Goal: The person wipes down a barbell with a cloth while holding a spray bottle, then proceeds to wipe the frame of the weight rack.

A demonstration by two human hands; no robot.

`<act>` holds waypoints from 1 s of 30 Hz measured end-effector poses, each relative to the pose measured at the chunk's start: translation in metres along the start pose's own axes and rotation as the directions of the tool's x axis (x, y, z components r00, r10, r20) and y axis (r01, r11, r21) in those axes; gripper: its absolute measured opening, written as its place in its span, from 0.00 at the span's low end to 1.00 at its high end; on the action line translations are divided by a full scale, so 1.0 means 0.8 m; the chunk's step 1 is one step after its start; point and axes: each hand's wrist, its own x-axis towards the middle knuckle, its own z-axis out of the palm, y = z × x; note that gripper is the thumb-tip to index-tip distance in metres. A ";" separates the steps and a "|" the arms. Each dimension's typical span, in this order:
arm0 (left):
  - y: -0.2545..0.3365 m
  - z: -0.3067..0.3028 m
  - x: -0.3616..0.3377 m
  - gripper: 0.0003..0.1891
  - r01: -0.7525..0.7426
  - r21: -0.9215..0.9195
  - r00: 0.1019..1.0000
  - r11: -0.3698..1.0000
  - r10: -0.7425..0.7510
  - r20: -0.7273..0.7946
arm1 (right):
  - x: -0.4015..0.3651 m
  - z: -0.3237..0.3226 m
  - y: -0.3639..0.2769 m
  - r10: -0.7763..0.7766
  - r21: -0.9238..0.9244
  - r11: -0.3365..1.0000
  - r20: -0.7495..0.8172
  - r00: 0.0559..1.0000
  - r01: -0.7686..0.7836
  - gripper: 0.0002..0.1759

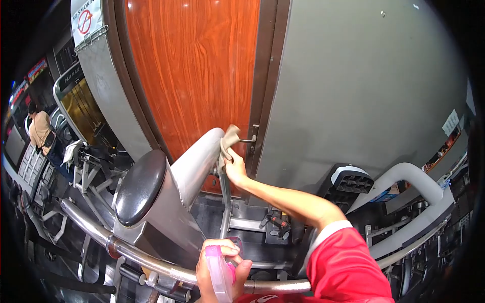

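My right hand [236,170] reaches forward, its fingers closed on a beige cloth [230,138]. The cloth lies against the far end of a pale grey machine arm [196,160], close to the door handle. Low in the view, near my body, my left hand [206,270] is wrapped around a clear and pink plastic spray bottle [220,275]. A black oval pad [141,188] sits on the machine, to the left of the grey arm.
A wooden door [194,65] with a lever handle [248,140] stands ahead. A chrome rail [156,266] curves across in front of me. More gym machines [404,187] are on the right. At the far left stands another person [41,132] among equipment.
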 end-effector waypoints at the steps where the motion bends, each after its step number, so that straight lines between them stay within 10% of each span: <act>1: 0.000 0.000 0.000 0.18 -0.006 0.003 1.000 1.000 0.006 0.009 | -0.014 -0.015 -0.035 0.001 -0.006 1.000 0.000 1.000 -0.001 0.27; 6: 0.000 0.002 0.001 0.18 -0.029 -0.029 1.000 0.999 0.029 -0.013 | -0.091 -0.072 -0.186 0.262 0.287 0.873 0.410 0.874 -0.395 0.24; 14: -0.001 0.003 0.007 0.20 -0.142 -0.148 0.988 0.979 0.132 -0.075 | -0.152 -0.115 -0.295 0.234 0.330 0.749 0.679 0.696 -0.574 0.22; 21: 0.042 0.001 0.005 0.37 -0.251 -0.351 0.962 0.902 0.191 -0.197 | -0.170 -0.135 -0.348 0.127 0.380 0.772 0.693 0.710 -0.509 0.23; 30: 0.088 -0.039 -0.053 0.55 -0.362 -0.099 0.867 0.927 0.296 -0.401 | -0.199 -0.197 -0.378 -0.008 0.541 0.778 0.516 0.857 -0.319 0.22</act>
